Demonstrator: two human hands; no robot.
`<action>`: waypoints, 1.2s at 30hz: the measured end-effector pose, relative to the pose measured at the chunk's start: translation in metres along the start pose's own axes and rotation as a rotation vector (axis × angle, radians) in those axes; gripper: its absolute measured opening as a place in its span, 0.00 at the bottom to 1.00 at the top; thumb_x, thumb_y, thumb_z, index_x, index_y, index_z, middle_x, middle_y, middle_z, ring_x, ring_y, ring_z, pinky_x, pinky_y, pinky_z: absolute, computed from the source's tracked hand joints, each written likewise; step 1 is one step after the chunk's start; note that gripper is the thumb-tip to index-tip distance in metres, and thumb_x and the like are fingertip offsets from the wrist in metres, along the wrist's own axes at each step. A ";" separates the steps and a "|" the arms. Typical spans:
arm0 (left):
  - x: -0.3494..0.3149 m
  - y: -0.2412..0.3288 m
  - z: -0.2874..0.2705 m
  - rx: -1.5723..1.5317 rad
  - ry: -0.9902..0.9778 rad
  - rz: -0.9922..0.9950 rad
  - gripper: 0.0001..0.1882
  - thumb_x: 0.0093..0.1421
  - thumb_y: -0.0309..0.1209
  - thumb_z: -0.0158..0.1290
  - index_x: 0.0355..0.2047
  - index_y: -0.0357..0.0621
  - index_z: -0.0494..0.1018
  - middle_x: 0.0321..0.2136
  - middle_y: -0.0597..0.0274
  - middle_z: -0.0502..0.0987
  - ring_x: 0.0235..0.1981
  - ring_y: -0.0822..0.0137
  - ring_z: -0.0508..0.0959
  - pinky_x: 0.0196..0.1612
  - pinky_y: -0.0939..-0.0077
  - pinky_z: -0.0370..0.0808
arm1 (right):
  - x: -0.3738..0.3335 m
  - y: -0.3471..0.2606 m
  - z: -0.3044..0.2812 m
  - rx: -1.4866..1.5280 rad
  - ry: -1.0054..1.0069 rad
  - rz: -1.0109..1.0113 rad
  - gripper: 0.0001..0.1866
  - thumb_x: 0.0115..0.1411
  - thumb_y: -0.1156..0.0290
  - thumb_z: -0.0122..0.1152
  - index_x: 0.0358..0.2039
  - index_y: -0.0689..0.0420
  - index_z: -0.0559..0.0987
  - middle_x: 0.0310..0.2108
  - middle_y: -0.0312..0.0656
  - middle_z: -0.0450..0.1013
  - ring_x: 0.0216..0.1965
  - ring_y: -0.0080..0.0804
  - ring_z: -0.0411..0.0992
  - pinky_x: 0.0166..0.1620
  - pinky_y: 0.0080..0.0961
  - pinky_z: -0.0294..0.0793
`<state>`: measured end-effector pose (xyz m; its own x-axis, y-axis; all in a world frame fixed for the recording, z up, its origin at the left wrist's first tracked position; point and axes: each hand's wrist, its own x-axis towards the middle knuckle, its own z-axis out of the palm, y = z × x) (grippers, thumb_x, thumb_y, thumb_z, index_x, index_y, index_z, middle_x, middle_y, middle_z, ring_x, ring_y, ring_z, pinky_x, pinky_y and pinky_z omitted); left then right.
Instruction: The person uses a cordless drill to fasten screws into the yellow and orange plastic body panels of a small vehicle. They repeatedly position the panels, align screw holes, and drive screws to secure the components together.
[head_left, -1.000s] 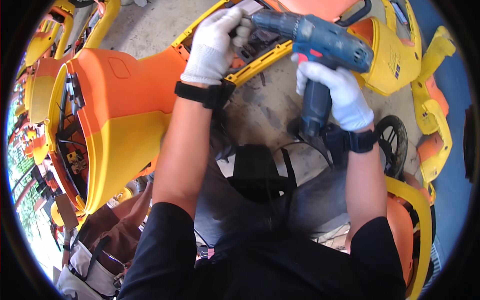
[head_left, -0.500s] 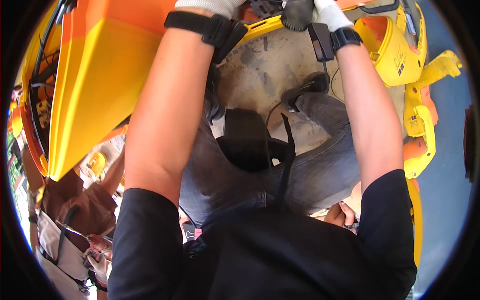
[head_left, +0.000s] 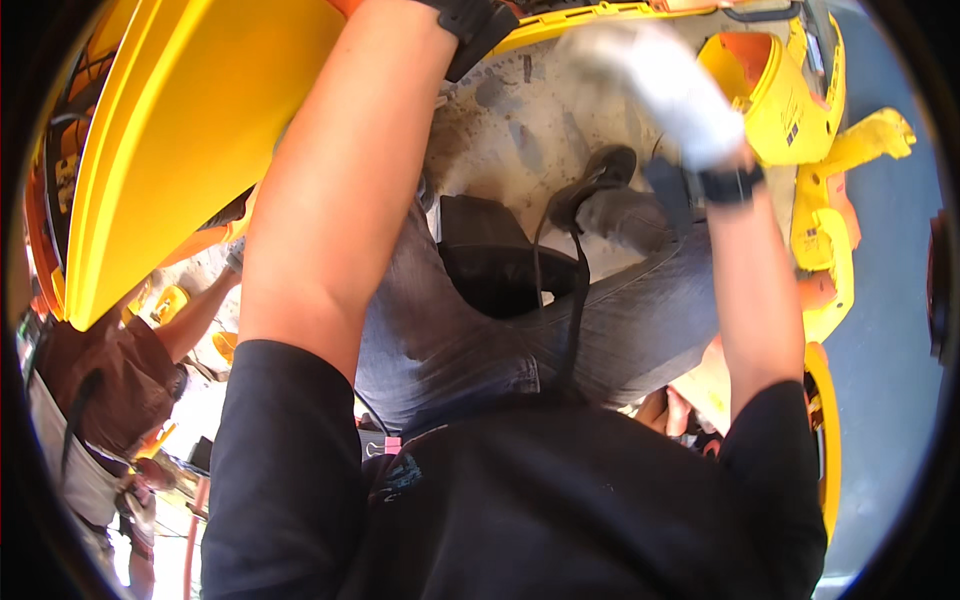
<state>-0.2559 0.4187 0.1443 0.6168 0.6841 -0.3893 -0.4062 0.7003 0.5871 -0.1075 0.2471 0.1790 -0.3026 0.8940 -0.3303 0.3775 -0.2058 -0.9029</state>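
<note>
My left forearm reaches up past the top edge, so only the black wrist strap (head_left: 472, 25) shows and the left hand itself lies out of view. Beside that wrist runs a long yellow rim (head_left: 560, 22) along the top. My right hand (head_left: 675, 95), in a white glove, hangs over the stained floor, below the rim and left of a yellow cup-shaped plastic cover (head_left: 785, 110). Motion smears its fingers; whether they hold anything cannot be made out. A black band (head_left: 730, 185) circles the right wrist.
A large yellow panel (head_left: 190, 130) slants in at upper left. Yellow plastic parts (head_left: 825, 240) line the right, beside a grey-blue surface (head_left: 885, 300). A black strap (head_left: 577, 300) hangs between my legs. Another person in a brown shirt (head_left: 105, 370) works at far left.
My right hand has dropped down and toward me from the top edge; the dark cylindrical thing beside it no longer shows. My left hand has slid out past the top edge.
</note>
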 end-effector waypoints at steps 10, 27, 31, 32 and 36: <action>-0.041 -0.004 0.012 0.173 0.111 -0.001 0.10 0.67 0.32 0.48 0.29 0.45 0.73 0.18 0.72 0.70 0.16 0.77 0.65 0.18 0.84 0.62 | -0.089 0.077 0.258 -0.415 -1.072 0.048 0.13 0.53 0.74 0.61 0.37 0.66 0.83 0.36 0.59 0.79 0.42 0.53 0.80 0.42 0.39 0.79; -0.052 -0.006 0.002 0.449 0.330 -0.073 0.13 0.71 0.35 0.46 0.39 0.41 0.78 0.25 0.72 0.73 0.23 0.80 0.69 0.26 0.87 0.66 | -0.091 0.114 0.292 -0.326 -0.974 0.803 0.25 0.72 0.56 0.41 0.63 0.55 0.69 0.65 0.46 0.65 0.66 0.45 0.61 0.66 0.38 0.59; -0.047 -0.008 -0.011 0.511 0.352 -0.101 0.16 0.70 0.39 0.48 0.37 0.41 0.79 0.24 0.71 0.73 0.23 0.81 0.70 0.26 0.86 0.67 | -0.097 0.119 0.297 -0.374 -0.867 0.854 0.25 0.72 0.56 0.41 0.63 0.56 0.69 0.65 0.46 0.65 0.65 0.44 0.62 0.66 0.38 0.60; -0.048 -0.008 -0.011 0.517 0.349 -0.111 0.16 0.69 0.40 0.48 0.37 0.41 0.79 0.23 0.71 0.73 0.23 0.81 0.70 0.26 0.86 0.67 | -0.096 0.124 0.297 -0.391 -0.839 0.858 0.25 0.72 0.56 0.41 0.62 0.56 0.69 0.64 0.46 0.65 0.65 0.44 0.62 0.66 0.38 0.60; -0.058 -0.009 -0.013 0.544 0.349 -0.150 0.17 0.69 0.40 0.47 0.36 0.40 0.79 0.22 0.71 0.72 0.22 0.80 0.69 0.27 0.86 0.67 | -0.098 0.129 0.298 -0.428 -0.748 0.886 0.24 0.72 0.57 0.41 0.62 0.56 0.70 0.64 0.47 0.66 0.64 0.44 0.63 0.66 0.37 0.60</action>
<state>-0.2970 0.3751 0.1527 0.3485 0.6774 -0.6478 0.1214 0.6527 0.7479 -0.2897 0.0145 0.0126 -0.1697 0.0363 -0.9848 0.9203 -0.3516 -0.1715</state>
